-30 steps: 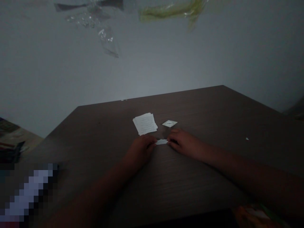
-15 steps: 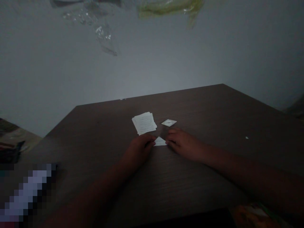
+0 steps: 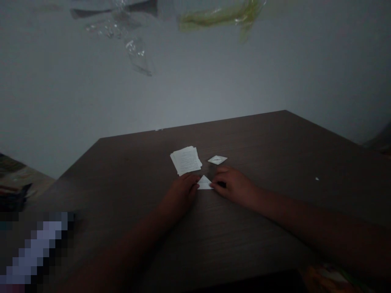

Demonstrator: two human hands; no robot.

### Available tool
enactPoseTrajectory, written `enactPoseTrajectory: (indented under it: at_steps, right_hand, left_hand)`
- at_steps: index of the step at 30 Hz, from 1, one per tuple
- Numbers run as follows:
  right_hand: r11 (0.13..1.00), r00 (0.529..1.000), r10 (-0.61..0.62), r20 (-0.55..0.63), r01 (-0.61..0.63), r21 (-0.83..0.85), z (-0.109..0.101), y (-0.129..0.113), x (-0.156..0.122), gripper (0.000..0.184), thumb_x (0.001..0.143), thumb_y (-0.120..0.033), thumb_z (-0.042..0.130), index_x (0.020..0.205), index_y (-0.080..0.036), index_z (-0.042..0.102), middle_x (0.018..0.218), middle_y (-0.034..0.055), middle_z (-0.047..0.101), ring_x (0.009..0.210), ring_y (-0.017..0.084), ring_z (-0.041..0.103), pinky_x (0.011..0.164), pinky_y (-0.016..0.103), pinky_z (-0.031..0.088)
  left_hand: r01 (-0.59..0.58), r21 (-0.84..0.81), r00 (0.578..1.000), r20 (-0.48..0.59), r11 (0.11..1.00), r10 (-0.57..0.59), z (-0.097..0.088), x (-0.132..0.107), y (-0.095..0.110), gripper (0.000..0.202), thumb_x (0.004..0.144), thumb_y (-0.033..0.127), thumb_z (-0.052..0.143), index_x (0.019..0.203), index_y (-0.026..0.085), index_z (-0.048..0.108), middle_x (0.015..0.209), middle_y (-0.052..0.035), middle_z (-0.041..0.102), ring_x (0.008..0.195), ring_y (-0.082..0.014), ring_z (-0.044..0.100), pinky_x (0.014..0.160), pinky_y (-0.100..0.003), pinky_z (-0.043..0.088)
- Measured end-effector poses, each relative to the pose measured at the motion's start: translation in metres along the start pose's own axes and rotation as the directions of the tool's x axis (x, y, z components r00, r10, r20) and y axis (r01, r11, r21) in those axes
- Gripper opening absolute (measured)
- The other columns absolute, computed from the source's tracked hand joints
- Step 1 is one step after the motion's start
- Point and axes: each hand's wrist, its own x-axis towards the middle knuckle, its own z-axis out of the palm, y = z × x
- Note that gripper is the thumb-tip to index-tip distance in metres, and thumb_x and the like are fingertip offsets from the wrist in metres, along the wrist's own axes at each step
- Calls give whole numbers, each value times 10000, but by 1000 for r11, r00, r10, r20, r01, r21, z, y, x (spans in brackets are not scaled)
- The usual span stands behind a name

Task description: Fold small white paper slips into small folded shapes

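Observation:
A small piece of paper (image 3: 204, 183), folded to a triangle with its tip pointing away from me, lies on the brown table. My left hand (image 3: 182, 189) pinches its left corner, fingers closed. At the right corner, my right hand (image 3: 232, 183) grips the paper between thumb and fingertips. Just beyond my left hand sits a loose stack of printed paper squares (image 3: 187, 160). A diamond-shaped folded paper (image 3: 217, 160) rests beyond my right hand, apart from it.
The wood-grain table (image 3: 137, 162) meets a grey wall (image 3: 195, 77), where clear and yellow plastic wrappings (image 3: 214, 20) hang. A white scrap (image 3: 317, 178) lies on the right. A blurred-out object (image 3: 36, 248) is at lower left, and a dark packet (image 3: 14, 197) beyond it.
The triangle now shows a little more between my hands, as the right fingers have shifted slightly. The whole view has moved down a touch. Stack and diamond stay in place.

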Motion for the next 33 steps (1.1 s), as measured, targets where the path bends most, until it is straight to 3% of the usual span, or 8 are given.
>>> enactPoseTrajectory:
  at_steps: [4, 10, 17, 20, 24, 29, 33]
  right_hand:
    - [1000, 1000, 21, -7, -21, -17, 1, 2, 1, 205, 1169, -262, 818, 989, -225, 909, 1104, 106, 839, 1118, 297, 781, 1033, 443, 622]
    - [994, 1000, -13, -22, 11, -113, 4, 1, 1, 248, 1202, -259, 761, 1025, -213, 929, 1121, 120, 845, 1095, 297, 786, 1008, 439, 641]
    - [952, 999, -31, 16, 35, -303, 8, -8, -1, 268, 1216, -229, 704, 1113, -193, 949, 1178, 169, 861, 1161, 346, 802, 996, 467, 665]
    - [942, 998, -18, 52, 34, -332, 6, -11, 0, 254, 1205, -210, 718, 1091, -184, 943, 1152, 164, 863, 1118, 337, 811, 975, 459, 669]
    - [930, 997, -21, 69, 45, -365, 4, -21, -3, 245, 1195, -176, 717, 1087, -178, 937, 1179, 172, 872, 1157, 348, 814, 1008, 473, 668]
    - [926, 992, -68, 110, 104, -362, 5, -32, -10, 197, 1174, -192, 752, 1102, -195, 936, 1183, 183, 879, 1174, 375, 808, 1060, 518, 655]
    - [963, 989, -91, 112, 116, -243, 3, -28, -13, 194, 1162, -172, 758, 1076, -211, 928, 1150, 151, 887, 1113, 343, 817, 1051, 493, 648]
  left_hand:
    - [46, 18, 999, 0, 999, -46, -3, 0, 4, 365, 1152, 100, 612, 1412, 187, 854, 1392, -142, 881, 1306, -320, 851, 1229, -516, 691]
    - [60, 46, 998, -34, 997, -59, -2, 0, 5, 356, 1121, 97, 627, 1346, 212, 877, 1285, -120, 875, 1219, -322, 839, 1190, -513, 709]
    - [79, 109, 997, -34, 991, -76, -2, 0, 1, 391, 1139, 138, 642, 1439, 200, 886, 1344, -154, 852, 1264, -345, 825, 1202, -545, 710]
    - [2, 171, 1000, -20, 985, 2, -1, 0, 2, 442, 1141, 96, 615, 1471, 198, 891, 1440, -168, 847, 1381, -360, 800, 1272, -549, 674]
    - [-164, 241, 986, 72, 956, 151, 3, 0, 4, 566, 1081, -43, 602, 1459, 255, 898, 1589, -124, 844, 1528, -341, 770, 1354, -535, 624]
    - [-231, 303, 970, 150, 924, 193, 4, -3, 13, 496, 1110, -27, 647, 1490, 214, 856, 1634, -148, 843, 1562, -367, 784, 1377, -592, 623]
    - [-241, 261, 960, 203, 935, 191, 1, -6, 23, 436, 1099, -22, 670, 1464, 128, 853, 1643, -204, 839, 1548, -380, 813, 1386, -559, 634]
